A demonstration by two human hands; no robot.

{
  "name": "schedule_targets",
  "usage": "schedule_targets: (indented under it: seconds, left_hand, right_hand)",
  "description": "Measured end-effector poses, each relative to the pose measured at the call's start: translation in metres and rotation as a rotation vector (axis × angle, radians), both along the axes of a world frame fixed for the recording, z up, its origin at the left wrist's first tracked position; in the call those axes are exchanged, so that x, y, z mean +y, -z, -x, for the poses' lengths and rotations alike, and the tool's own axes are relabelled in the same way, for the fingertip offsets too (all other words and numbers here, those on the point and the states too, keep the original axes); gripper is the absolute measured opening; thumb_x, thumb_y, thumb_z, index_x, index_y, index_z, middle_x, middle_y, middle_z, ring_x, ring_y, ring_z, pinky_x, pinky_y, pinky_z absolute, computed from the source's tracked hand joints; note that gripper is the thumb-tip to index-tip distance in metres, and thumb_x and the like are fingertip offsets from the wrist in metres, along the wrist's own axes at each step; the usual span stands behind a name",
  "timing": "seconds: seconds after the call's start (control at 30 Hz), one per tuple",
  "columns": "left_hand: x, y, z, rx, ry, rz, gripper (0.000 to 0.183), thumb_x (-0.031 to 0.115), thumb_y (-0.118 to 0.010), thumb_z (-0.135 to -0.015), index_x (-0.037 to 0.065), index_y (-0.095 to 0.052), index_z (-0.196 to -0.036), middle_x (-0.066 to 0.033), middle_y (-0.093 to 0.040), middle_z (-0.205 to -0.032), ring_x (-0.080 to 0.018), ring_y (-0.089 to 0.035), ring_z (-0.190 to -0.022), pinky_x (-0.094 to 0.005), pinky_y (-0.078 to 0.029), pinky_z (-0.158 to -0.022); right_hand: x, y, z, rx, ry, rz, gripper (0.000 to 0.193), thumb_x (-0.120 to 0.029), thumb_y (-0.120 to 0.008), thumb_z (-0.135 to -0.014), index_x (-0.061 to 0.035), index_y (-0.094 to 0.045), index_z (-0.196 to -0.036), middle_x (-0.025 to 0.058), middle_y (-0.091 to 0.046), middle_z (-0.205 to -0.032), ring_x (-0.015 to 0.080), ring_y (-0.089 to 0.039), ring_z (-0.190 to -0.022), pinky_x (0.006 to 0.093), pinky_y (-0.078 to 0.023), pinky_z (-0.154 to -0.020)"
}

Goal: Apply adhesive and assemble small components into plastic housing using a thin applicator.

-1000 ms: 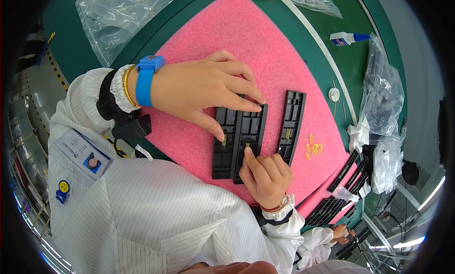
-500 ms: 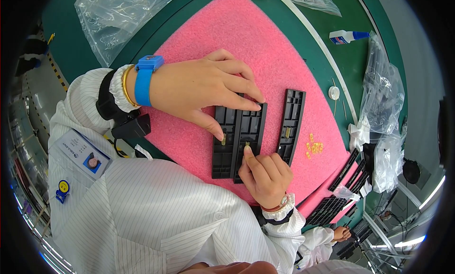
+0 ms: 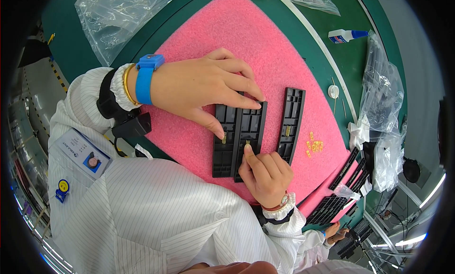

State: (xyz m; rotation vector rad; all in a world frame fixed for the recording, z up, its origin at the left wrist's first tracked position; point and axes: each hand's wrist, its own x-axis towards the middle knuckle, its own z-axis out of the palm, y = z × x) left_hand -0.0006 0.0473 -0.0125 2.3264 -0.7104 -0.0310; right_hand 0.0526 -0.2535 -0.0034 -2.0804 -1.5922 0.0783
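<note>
Two long black plastic trays with compartments lie side by side on a pink foam mat (image 3: 227, 22). My left hand (image 3: 201, 86) stretches over their upper ends with fingers spread. Its thumb touches the left black tray (image 3: 222, 166), beside a small yellow piece (image 3: 224, 140); its fingertips rest on the upper end of the middle black tray (image 3: 250, 124). My right hand (image 3: 268, 177) is closed, its thumb and index fingertip pressed at a small yellow piece in the middle tray, mostly hidden by them. A third black tray (image 3: 291, 122), with a yellow piece (image 3: 287, 131) in it, lies apart to the right.
Several loose yellow pieces (image 3: 316, 145) lie on the mat at right. More black trays (image 3: 327, 208) sit at lower right. A white bottle with blue cap (image 3: 347, 36), a white roll (image 3: 333, 91) and clear plastic bags (image 3: 383, 94) lie on the green table. A co-worker's hands (image 3: 336, 233) show at lower right.
My hands and the trays stay almost where they were. At lower right, the co-worker's hands have shifted and a second hand now shows.
</note>
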Motion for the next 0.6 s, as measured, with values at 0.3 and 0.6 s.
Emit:
schedule_targets:
  seconds: [0.3, 0.6]
  left_hand:
    - [0.0001, -0.0006, -0.0010, 0.000, 0.001, -0.011, 0.080, 0.046, -0.088, -0.072, 0.013, -0.066, -0.142, -0.0043, -0.058, -0.153, -0.0290, -0.049, -0.140, -0.0498, -0.033, -0.111]
    - [-0.0003, -0.0033, -0.0007, 0.012, 0.000, -0.014, 0.080, 0.045, -0.088, -0.072, 0.013, -0.066, -0.142, -0.0043, -0.058, -0.153, -0.0290, -0.049, -0.140, -0.0494, -0.033, -0.112]
  right_hand:
    - [0.0005, 0.0000, 0.0008, 0.004, 0.010, 0.004, 0.032, -0.003, -0.082, -0.076, -0.0011, -0.077, -0.107, -0.0001, -0.056, -0.073, 0.0142, -0.051, -0.058, 0.0290, -0.041, -0.051]
    - [0.0013, -0.0025, 0.0014, 0.007, 0.008, 0.015, 0.030, -0.002, -0.081, -0.077, -0.0008, -0.077, -0.107, 0.0000, -0.055, -0.073, 0.0141, -0.052, -0.058, 0.0288, -0.042, -0.051]
